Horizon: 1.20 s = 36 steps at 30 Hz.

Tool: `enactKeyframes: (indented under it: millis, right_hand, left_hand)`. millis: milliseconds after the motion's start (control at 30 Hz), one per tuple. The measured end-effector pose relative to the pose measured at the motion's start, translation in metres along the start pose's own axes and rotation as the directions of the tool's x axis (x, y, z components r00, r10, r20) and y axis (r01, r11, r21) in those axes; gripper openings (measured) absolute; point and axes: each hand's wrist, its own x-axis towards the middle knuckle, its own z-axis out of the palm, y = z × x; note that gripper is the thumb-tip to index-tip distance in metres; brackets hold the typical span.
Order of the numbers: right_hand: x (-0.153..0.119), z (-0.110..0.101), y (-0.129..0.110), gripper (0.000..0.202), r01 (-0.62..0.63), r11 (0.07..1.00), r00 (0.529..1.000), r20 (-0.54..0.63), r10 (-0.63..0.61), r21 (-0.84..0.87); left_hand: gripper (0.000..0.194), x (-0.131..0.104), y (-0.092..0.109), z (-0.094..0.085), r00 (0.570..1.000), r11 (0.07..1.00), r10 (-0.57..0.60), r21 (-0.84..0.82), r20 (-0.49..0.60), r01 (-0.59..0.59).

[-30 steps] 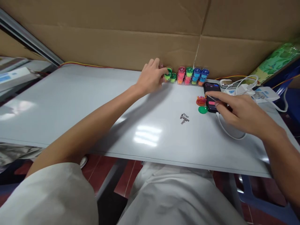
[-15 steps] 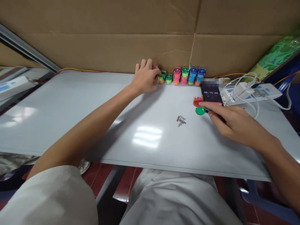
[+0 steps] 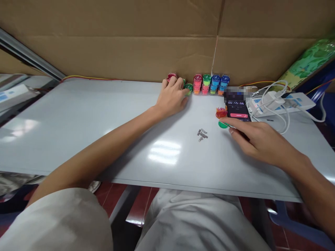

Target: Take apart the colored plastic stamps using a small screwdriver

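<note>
My left hand [image 3: 172, 97] is at the row of small colourful cases by the cardboard wall, its curled fingers over a green case [image 3: 188, 89] and a red case [image 3: 171, 76]; what its fingertips hold is hidden. Four taller stacks, among them a pink one [image 3: 198, 84] and a blue one [image 3: 224, 85], stand just right of it. My right hand [image 3: 251, 137] pinches a thin pointed metal tool, like tweezers, over a green disc [image 3: 223, 124]. Behind the disc lies a red-orange piece [image 3: 221, 112]. Small metal pieces [image 3: 202, 134] lie left of the disc.
A phone [image 3: 237, 108] showing a timer lies behind my right hand. White cables and a power strip [image 3: 300, 101] are at the right, near a green patterned package [image 3: 309, 62]. Cardboard [image 3: 131, 55] closes off the back of the white table [image 3: 78, 118].
My left hand has moved right and slightly down, uncovering the red case. My right hand has shifted slightly down and left, showing more of the phone and the tool.
</note>
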Motion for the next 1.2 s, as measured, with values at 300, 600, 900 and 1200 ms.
enactKeyframes:
  millis: [300,600,900,1200]
  right_hand:
    - [-0.001,0.003,-0.006,0.046,0.046,0.997,0.996,-0.076,-0.042,0.059]
    - [0.001,0.018,-0.019,0.041,0.080,0.989,0.992,-0.104,-0.067,0.125]
    - [-0.002,0.017,-0.036,0.050,-0.120,0.892,0.989,-0.029,0.148,0.435]
    - [0.005,0.018,-0.046,0.017,-0.271,0.741,0.962,0.150,0.227,0.614]
  left_hand:
    - [0.040,-0.048,0.032,-0.031,0.988,0.988,-0.095,-0.113,0.124,0.109]
    - [0.029,-0.062,0.047,-0.054,0.980,0.746,-0.053,-0.645,0.192,0.166]
    - [0.041,-0.092,0.103,-0.071,0.915,0.094,0.061,-0.915,0.399,0.393]
    - [0.052,-0.096,0.111,-0.068,0.875,-0.111,0.117,-0.869,0.470,0.482]
